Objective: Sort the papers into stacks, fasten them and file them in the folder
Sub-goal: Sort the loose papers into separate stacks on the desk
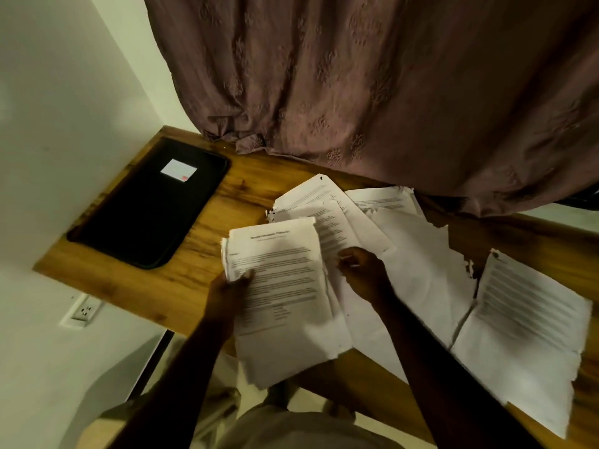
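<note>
— What is lying nearest?

— Two hands are reaching in from the bottom edge. The left hand point(227, 293) is gripping one stack of printed papers point(278, 286) by its left edge, thumb clamped on the top page and the other fingers hidden beneath. The stack is tilting up, its near end overhanging the worktop point(181, 286).

— And the other hand?

— The right hand point(366, 277) is resting knuckles-up on the loose sheets point(418, 273) just beside that stack. Its fingers point(348, 259) are bending down onto the paper; I cannot tell whether they are pinching a sheet or only pressing on it.

— How many sheets are loose?

— At least four are showing, overlapping in a fan with torn edges; the exact number is hiding in the overlap. To their right one second stack point(525, 335) is lying flat, a dark spot at its far corner.

— The folder?

— One black folder point(146, 205) is lying closed at the far left of the worktop, well apart from the papers, carrying one white label point(179, 170). Below the worktop one wall socket point(85, 311) is showing. Farthest back, one mauve curtain point(356, 92) is hanging, its hem bunching on the worktop's far edge.
</note>
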### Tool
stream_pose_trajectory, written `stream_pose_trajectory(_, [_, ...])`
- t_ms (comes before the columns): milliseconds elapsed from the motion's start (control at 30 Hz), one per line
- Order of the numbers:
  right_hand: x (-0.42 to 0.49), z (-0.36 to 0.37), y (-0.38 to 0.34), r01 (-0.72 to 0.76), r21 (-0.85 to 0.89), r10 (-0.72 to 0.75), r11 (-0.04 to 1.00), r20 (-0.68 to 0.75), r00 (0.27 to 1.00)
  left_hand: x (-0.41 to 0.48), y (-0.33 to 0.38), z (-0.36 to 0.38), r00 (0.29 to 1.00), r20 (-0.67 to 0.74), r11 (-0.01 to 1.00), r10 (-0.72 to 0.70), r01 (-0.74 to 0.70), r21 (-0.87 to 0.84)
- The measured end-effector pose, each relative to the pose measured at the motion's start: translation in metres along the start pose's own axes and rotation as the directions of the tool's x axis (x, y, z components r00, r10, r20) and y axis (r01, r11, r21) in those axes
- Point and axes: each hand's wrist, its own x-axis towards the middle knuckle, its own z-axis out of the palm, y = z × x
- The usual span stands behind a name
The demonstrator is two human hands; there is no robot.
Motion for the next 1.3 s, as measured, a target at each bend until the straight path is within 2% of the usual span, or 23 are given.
stream_pose_trajectory(67, [0.010, 0.002, -0.004, 0.017, -0.122, -0.033, 0.992, -0.132, 0.991, -0.001, 0.002, -0.016, 1.000, -0.023, 1.000, 0.007, -0.007, -0.013])
stream_pose_trajectory(133, [0.020, 0.004, -0.006, 0.013, -0.190, -0.050, 0.982, -0.190, 0.981, 0.000, 0.003, -0.028, 1.000, -0.026, 0.999, 0.005, -0.006, -0.041])
stream_pose_trajectory(267, [0.035, 0.007, -0.008, -0.081, -0.433, -0.010, 0.898, -0.204, 0.979, 0.004, 0.001, -0.045, 0.998, -0.051, 0.986, -0.049, 0.040, -0.161])
stream_pose_trajectory(367, [0.041, 0.008, -0.001, -0.072, -0.462, -0.035, 0.884, -0.221, 0.975, 0.005, 0.001, -0.053, 0.993, -0.075, 0.969, -0.086, 0.066, -0.239])
stream_pose_trajectory(600, [0.054, -0.006, 0.006, 0.014, -0.289, -0.090, 0.957, -0.252, 0.964, 0.007, 0.003, -0.050, 0.995, -0.052, 0.961, -0.088, 0.072, -0.266])
stream_pose_trajectory(700, [0.055, -0.022, 0.010, 0.086, -0.002, -0.082, 0.996, -0.308, 0.948, 0.008, 0.010, -0.040, 0.999, -0.016, 0.968, -0.047, 0.042, -0.248])
stream_pose_trajectory(767, [0.050, -0.034, 0.007, 0.174, 0.244, -0.074, 0.954, -0.369, 0.926, 0.008, 0.013, -0.033, 0.999, -0.001, 0.967, -0.032, 0.031, -0.252])
stream_pose_trajectory(833, [0.044, -0.047, 0.001, 0.258, 0.366, -0.076, 0.894, -0.444, 0.893, 0.008, 0.019, -0.026, 1.000, 0.017, 0.965, -0.012, 0.016, -0.263])
stream_pose_trajectory(1000, [0.040, -0.069, -0.003, 0.355, 0.478, -0.084, 0.804, -0.499, 0.862, 0.008, 0.043, -0.005, 0.993, 0.103, 0.959, 0.059, -0.028, -0.280])
stream_pose_trajectory(1300, [0.026, -0.082, 0.010, 0.402, 0.519, -0.079, 0.754, -0.536, 0.841, 0.006, 0.068, 0.021, 0.963, 0.211, 0.966, 0.168, -0.119, -0.228])
